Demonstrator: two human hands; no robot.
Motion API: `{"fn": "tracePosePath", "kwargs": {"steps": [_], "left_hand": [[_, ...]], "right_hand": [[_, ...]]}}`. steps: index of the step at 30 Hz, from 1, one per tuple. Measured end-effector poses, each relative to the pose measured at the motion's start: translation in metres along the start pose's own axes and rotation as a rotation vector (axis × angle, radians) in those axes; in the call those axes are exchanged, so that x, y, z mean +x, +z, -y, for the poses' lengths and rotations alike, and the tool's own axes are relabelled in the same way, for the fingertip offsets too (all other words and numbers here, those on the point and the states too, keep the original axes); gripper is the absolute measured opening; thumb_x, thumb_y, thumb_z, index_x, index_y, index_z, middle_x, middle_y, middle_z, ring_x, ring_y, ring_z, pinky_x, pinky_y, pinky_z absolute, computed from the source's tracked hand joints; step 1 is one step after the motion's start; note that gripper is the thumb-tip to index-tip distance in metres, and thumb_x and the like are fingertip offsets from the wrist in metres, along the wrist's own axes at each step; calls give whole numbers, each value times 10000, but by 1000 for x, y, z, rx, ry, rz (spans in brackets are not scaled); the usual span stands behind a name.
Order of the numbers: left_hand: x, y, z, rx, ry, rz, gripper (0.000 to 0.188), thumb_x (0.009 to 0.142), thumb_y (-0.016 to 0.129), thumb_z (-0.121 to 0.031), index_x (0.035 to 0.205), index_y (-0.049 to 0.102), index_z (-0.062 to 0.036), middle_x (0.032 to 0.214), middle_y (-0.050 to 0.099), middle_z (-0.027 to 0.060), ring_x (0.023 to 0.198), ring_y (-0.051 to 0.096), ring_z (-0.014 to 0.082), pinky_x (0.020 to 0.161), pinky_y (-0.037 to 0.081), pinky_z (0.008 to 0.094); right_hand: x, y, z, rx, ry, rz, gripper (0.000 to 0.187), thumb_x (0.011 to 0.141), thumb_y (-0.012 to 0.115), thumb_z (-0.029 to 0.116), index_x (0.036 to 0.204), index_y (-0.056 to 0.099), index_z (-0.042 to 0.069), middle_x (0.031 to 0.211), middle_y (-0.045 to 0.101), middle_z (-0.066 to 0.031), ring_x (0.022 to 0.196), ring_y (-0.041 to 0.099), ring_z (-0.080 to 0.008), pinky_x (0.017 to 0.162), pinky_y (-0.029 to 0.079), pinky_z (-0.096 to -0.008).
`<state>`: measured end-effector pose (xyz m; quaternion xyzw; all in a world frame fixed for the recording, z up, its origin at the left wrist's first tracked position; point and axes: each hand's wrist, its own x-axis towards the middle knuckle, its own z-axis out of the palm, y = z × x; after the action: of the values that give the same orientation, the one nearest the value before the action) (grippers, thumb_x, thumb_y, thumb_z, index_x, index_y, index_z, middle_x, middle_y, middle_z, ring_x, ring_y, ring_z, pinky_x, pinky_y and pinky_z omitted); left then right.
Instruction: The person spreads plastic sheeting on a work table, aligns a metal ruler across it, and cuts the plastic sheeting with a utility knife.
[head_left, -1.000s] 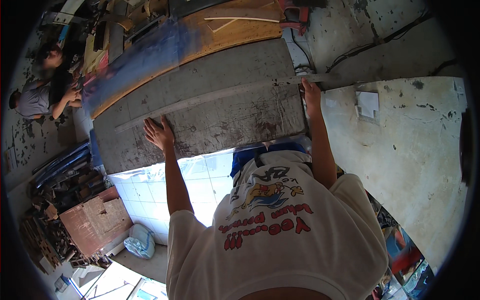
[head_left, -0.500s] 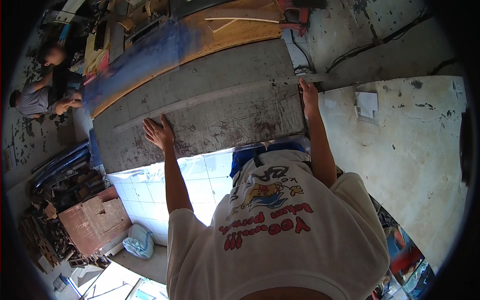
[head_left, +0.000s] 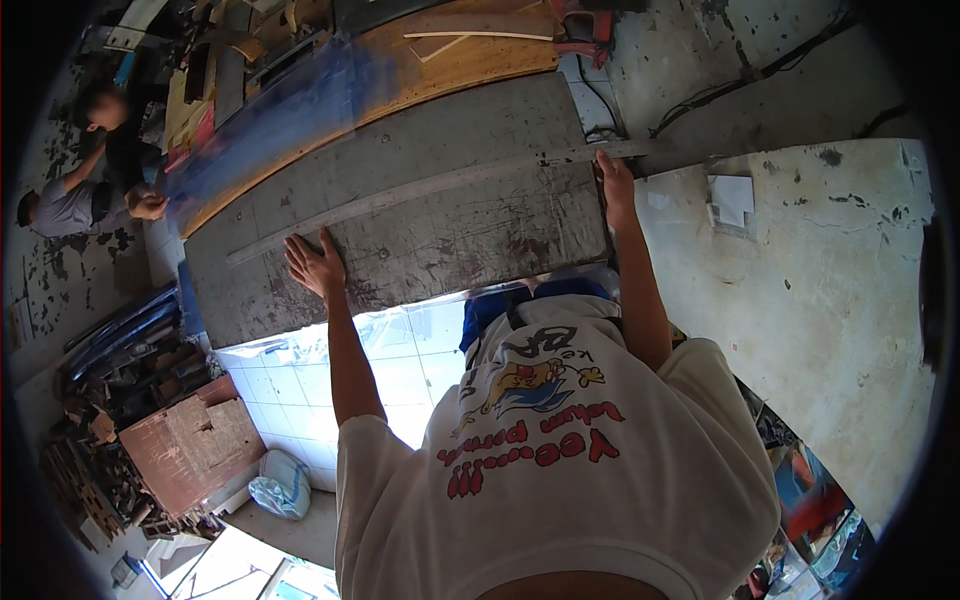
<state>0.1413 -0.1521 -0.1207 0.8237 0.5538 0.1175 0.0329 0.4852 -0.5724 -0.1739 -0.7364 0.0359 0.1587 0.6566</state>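
Observation:
A large grey scuffed board (head_left: 430, 220) lies in front of me. Across it runs a long grey straightedge (head_left: 440, 186), slanting up to the right. My left hand (head_left: 315, 264) rests flat on the board with fingers spread, its fingertips against the straightedge's lower edge near the left end. My right hand (head_left: 613, 178) presses on the straightedge at the board's right edge, fingers extended along it. Neither hand grips anything.
A wooden panel (head_left: 470, 60) with thin strips lies beyond the board. Another person (head_left: 85, 190) crouches at far left. Stained concrete slab (head_left: 830, 260) to the right holds a white square piece (head_left: 733, 203). Stacked wood scraps (head_left: 150, 420) and white floor tiles (head_left: 340, 370) lie below.
Both hands stay put on the board and straightedge; the view has shifted slightly. The person at far left has moved their arms.

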Motion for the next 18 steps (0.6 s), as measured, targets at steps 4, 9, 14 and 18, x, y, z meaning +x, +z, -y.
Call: {"fn": "tracePosePath", "kwargs": {"steps": [4, 9, 14, 18], "left_hand": [[2, -2, 7, 100, 22, -32, 825, 880, 339, -648, 1445, 236, -56, 1515, 195, 125, 1399, 160, 304, 1117, 112, 484], [-6, -2, 10, 109, 28, -99, 804, 891, 396, -581, 1438, 223, -17, 1507, 192, 164, 1395, 168, 326, 1117, 99, 492], [-12, -16, -18, -6, -57, -14, 875, 869, 356, -635, 1444, 177, 0, 1522, 133, 156, 1415, 97, 289, 1137, 36, 455], [-16, -21, -12, -55, -55, -14, 882, 864, 366, -635, 1443, 176, 4, 1524, 127, 155, 1416, 91, 289, 1137, 21, 458]], "right_hand": [[-6, 14, 8, -11, 78, -25, 421, 858, 611, 429, 830, 591, 9, 754, 527, -41, 723, 447, -155, 691, 387, -314], [-20, 20, 24, 106, 82, -9, 464, 864, 598, 467, 1019, 604, 30, 911, 550, -30, 842, 479, -145, 789, 399, -310], [-2, -8, 3, -30, 178, 68, 643, 881, 552, 509, 1281, 479, 12, 1270, 485, -104, 1190, 444, -231, 995, 326, -374], [-14, 8, 15, -28, 125, 12, 621, 880, 560, 487, 1292, 473, 31, 1217, 512, -88, 1154, 459, -209, 988, 325, -357]]}}
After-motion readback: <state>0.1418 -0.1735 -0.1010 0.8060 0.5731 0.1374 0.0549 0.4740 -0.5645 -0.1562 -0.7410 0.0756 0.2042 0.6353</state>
